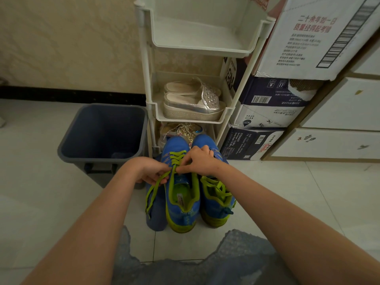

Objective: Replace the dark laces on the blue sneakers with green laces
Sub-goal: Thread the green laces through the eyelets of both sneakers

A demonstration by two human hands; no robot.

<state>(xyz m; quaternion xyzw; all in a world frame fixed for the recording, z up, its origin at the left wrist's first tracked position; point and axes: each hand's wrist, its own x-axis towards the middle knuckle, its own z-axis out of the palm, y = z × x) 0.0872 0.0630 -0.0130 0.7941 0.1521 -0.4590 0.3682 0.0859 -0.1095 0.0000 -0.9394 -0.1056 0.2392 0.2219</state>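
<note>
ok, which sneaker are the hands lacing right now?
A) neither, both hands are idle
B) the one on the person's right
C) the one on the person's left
C: the left hand and the right hand both pinch the green lace at the top eyelets of the left sneaker; the right sneaker lies beside it.

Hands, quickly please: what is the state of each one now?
Left hand: pinches a loose end of the green lace.
Right hand: pinches the green lace near the top eyelets.
</note>
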